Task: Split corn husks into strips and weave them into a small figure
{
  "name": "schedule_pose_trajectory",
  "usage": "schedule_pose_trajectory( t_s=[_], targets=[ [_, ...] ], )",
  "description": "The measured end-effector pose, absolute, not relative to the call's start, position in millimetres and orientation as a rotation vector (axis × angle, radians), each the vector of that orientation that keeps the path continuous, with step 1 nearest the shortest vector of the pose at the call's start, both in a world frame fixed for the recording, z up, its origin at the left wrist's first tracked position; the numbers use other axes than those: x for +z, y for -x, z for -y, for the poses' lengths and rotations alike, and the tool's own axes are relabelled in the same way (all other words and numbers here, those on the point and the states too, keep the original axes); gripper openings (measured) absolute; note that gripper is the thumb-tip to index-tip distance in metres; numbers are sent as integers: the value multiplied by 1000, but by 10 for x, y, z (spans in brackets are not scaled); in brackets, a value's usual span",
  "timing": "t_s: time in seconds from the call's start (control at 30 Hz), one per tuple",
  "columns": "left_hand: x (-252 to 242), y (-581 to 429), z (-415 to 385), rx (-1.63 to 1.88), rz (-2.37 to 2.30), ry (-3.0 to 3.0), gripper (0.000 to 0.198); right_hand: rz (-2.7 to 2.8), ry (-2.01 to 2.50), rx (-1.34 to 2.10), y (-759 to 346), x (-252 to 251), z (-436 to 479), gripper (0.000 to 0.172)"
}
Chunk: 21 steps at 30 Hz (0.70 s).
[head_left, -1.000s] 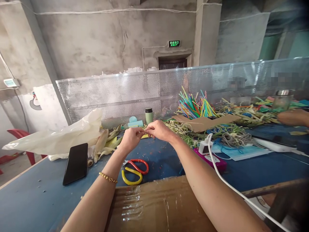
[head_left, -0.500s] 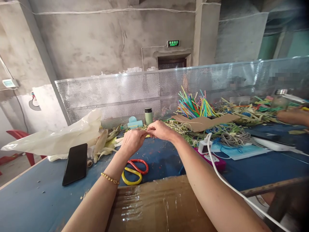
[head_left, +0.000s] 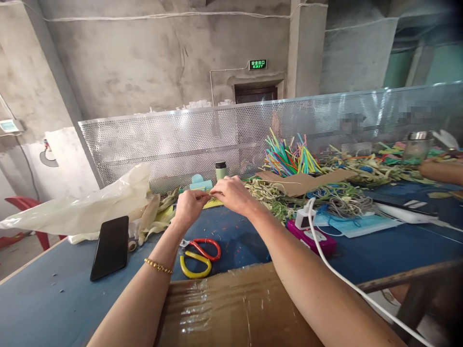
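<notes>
My left hand [head_left: 190,207] and my right hand [head_left: 233,193] meet fingertip to fingertip above the blue table [head_left: 231,231]. Both are closed in a pinch, and whatever lies between the fingers is too small to make out. Below them rest scissors [head_left: 202,258] with one red and one yellow handle, beside my left forearm. A green bottle [head_left: 221,170] with a black lid stands just behind my right hand. Pale green and yellow strips [head_left: 265,195] lie in a tangle to the right of that hand.
A black phone [head_left: 109,248] and a clear plastic bag [head_left: 83,207] lie at left. Cardboard [head_left: 238,308] covers the near edge. On the right are a purple power strip [head_left: 321,238], a white cable [head_left: 325,260], colourful stems [head_left: 289,156], a blue mask [head_left: 361,224] and another person's arm [head_left: 441,172].
My hands have shifted slightly left, still pinched together. More of the scissors' metal now shows beside my left forearm. The other person's hand at right has moved a little.
</notes>
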<state>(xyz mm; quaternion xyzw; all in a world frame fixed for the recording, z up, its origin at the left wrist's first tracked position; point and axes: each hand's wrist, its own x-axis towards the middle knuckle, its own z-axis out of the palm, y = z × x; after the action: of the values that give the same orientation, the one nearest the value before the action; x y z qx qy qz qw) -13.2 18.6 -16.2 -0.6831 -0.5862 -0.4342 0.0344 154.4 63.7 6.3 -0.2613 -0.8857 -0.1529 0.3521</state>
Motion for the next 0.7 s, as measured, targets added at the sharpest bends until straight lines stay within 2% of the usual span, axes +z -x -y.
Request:
schedule_pose_trajectory(
  t_s=[0.2,0.4,0.53,0.7],
  targets=[
    [-204,164,-228,-1298,1830,2115,29,2339,806,-533,-1451,-27,-547,23],
    [-293,214,-296,-1426,1930,2229,36,2386,848,-486,-1440,-62,-536,20],
    [-279,169,-251,-1313,1926,2265,41,2392,854,-447,-1428,-82,-554,19],
    [-220,114,-184,-1117,1906,2167,36,2349,896,-374,-1428,-83,-588,17]
  ],
)
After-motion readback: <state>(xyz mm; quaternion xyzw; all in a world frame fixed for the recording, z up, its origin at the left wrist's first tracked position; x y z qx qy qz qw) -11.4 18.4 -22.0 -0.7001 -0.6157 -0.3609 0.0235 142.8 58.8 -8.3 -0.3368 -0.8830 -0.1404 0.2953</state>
